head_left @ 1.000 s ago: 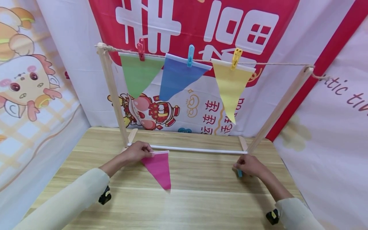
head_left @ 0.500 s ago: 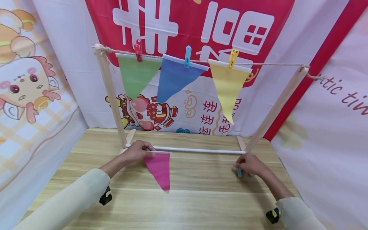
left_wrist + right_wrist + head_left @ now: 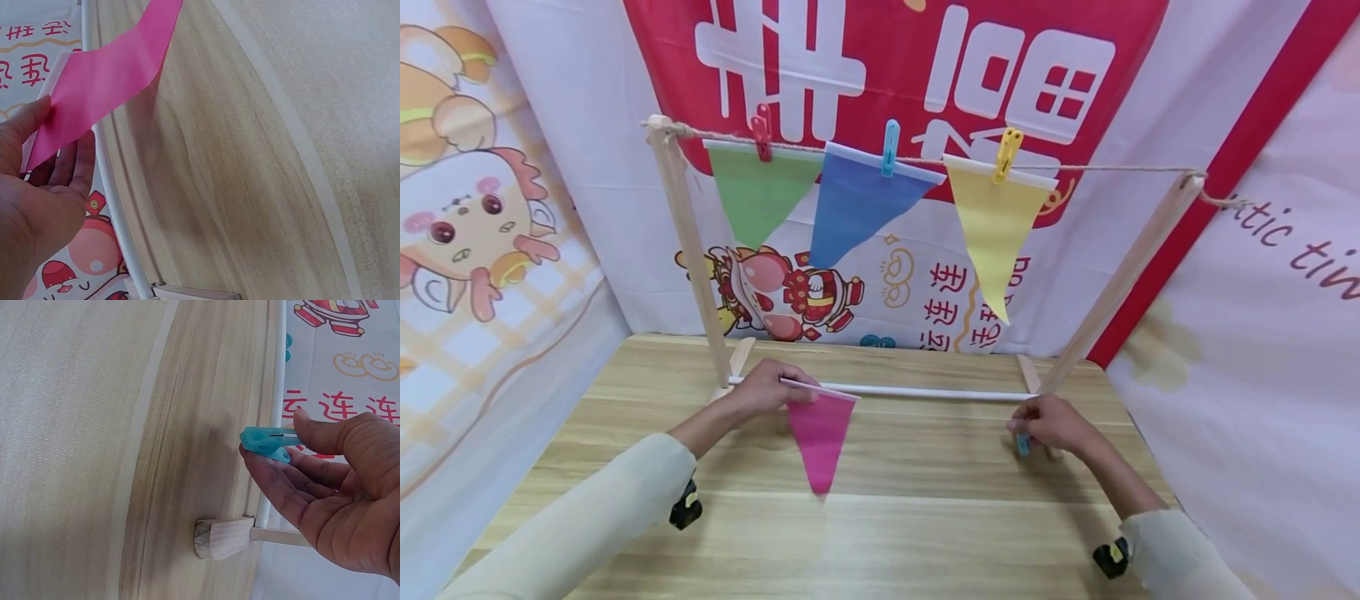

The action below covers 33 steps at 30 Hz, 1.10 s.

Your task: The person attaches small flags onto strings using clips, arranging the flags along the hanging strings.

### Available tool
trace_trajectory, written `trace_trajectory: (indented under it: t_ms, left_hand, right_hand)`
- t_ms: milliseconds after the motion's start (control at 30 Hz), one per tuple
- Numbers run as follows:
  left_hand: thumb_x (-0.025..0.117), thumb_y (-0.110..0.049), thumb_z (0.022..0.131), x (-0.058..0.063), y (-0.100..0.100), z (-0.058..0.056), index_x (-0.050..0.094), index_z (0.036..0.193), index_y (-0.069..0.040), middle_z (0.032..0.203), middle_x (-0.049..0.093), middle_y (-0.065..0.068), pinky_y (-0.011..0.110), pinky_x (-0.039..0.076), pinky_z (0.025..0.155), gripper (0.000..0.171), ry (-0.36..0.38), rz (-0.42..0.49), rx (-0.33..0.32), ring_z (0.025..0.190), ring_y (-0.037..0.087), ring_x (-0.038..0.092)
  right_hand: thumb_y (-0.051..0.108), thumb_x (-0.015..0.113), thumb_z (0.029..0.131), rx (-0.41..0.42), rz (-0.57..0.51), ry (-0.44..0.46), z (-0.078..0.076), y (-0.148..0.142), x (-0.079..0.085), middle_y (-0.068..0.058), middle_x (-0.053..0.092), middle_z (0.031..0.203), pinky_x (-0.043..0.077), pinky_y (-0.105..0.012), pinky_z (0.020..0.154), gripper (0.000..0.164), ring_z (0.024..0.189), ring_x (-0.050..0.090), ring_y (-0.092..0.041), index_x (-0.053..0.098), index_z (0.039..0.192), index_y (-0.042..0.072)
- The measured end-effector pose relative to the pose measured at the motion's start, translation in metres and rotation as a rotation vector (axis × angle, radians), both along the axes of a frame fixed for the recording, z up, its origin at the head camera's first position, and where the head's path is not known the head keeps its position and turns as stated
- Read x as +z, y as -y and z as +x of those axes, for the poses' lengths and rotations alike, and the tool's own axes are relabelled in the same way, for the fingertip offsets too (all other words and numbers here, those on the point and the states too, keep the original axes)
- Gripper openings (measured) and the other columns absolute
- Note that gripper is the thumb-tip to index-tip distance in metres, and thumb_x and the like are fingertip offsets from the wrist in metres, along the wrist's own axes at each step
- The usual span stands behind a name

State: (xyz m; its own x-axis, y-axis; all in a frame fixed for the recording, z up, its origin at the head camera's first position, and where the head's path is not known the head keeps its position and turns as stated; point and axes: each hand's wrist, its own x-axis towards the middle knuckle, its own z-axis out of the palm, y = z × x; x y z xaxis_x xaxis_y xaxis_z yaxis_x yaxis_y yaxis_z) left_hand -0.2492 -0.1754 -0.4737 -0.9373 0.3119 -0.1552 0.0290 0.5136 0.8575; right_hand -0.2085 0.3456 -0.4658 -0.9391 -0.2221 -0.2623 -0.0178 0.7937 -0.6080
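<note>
My left hand [image 3: 767, 390] pinches a pink triangular pennant [image 3: 822, 437] by its white top edge, and the tip hangs down over the table. In the left wrist view the thumb lies on the pennant's [image 3: 106, 81] near face, with fingers behind it. Over by the right post, my right hand [image 3: 1051, 421] holds a light blue clothespin [image 3: 265, 440] between thumb and fingers. Green [image 3: 760, 187], blue [image 3: 865, 200] and yellow [image 3: 996, 217] pennants hang from a string [image 3: 1112, 167], clipped by red [image 3: 762, 133], blue [image 3: 890, 148] and yellow [image 3: 1007, 156] clothespins.
The string runs between a left wooden post [image 3: 688, 242] and a right wooden post [image 3: 1127, 275]. A white rod [image 3: 925, 392] joins them low down, just behind both hands. A wooden foot [image 3: 225, 537] sticks out over the table [image 3: 895, 533]. Printed cloth hangs behind.
The left hand has shifted slightly right and up, and the pink pennant has swung so its tip points more straight down. The right hand has barely moved, still holding its clothespin.
</note>
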Motion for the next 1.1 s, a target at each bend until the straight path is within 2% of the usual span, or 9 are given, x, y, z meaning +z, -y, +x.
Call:
trace_trajectory:
  t_ms: [133, 267, 500, 667, 900, 1100]
  left_hand:
    - [0.087, -0.024, 0.101, 0.000, -0.001, -0.002, 0.087, 0.120, -0.009, 0.112, 0.086, 0.006, 0.035, 0.069, 0.092, 0.024, 0.025, 0.050, -0.014, 0.101, 0.016, 0.077]
    - [0.085, -0.025, 0.103, 0.001, -0.001, -0.003, 0.087, 0.123, -0.008, 0.112, 0.087, 0.007, 0.037, 0.069, 0.095, 0.026, 0.039, 0.076, -0.013, 0.102, 0.016, 0.078]
    - [0.082, -0.027, 0.106, 0.006, -0.003, -0.006, 0.086, 0.126, -0.010, 0.115, 0.086, 0.008, 0.038, 0.069, 0.097, 0.027, 0.042, 0.071, -0.009, 0.104, 0.019, 0.078]
    - [0.082, -0.028, 0.106, 0.009, -0.006, -0.008, 0.085, 0.129, -0.009, 0.114, 0.086, 0.008, 0.044, 0.068, 0.099, 0.030, 0.029, 0.076, 0.006, 0.102, 0.020, 0.077]
    - [0.082, -0.029, 0.107, 0.013, -0.008, -0.011, 0.084, 0.131, -0.008, 0.119, 0.086, 0.010, 0.039, 0.069, 0.099, 0.032, 0.027, 0.087, 0.025, 0.103, 0.018, 0.078]
    - [0.083, -0.028, 0.106, 0.023, -0.011, -0.013, 0.084, 0.130, -0.007, 0.116, 0.086, 0.011, 0.036, 0.070, 0.093, 0.032, 0.010, 0.119, 0.033, 0.100, 0.017, 0.080]
  right_hand:
    - [0.020, 0.077, 0.108, -0.002, -0.008, -0.012, -0.001, 0.000, 0.002, -0.010, 0.077, 0.091, 0.060, -0.030, 0.070, 0.026, 0.082, 0.072, -0.023, 0.080, 0.115, -0.004]
    - [0.023, 0.078, 0.108, -0.006, -0.011, -0.011, -0.002, 0.000, 0.003, -0.009, 0.078, 0.092, 0.060, -0.032, 0.071, 0.028, 0.083, 0.072, -0.024, 0.080, 0.117, -0.004]
    - [0.025, 0.078, 0.108, 0.014, -0.002, -0.043, -0.006, 0.000, 0.012, -0.010, 0.078, 0.094, 0.059, -0.033, 0.071, 0.030, 0.083, 0.070, -0.024, 0.080, 0.119, -0.004]
    - [0.024, 0.078, 0.108, 0.029, -0.012, -0.069, -0.008, 0.001, 0.019, -0.011, 0.078, 0.094, 0.060, -0.033, 0.072, 0.031, 0.084, 0.071, -0.025, 0.079, 0.118, -0.005]
    - [0.023, 0.077, 0.109, 0.024, -0.050, -0.052, -0.012, 0.005, 0.033, -0.015, 0.078, 0.099, 0.070, -0.048, 0.084, 0.035, 0.086, 0.074, -0.024, 0.076, 0.122, -0.010]
    - [0.021, 0.077, 0.109, 0.026, -0.061, -0.072, -0.015, 0.005, 0.046, -0.017, 0.079, 0.099, 0.070, -0.039, 0.080, 0.035, 0.084, 0.076, -0.021, 0.075, 0.124, -0.011]
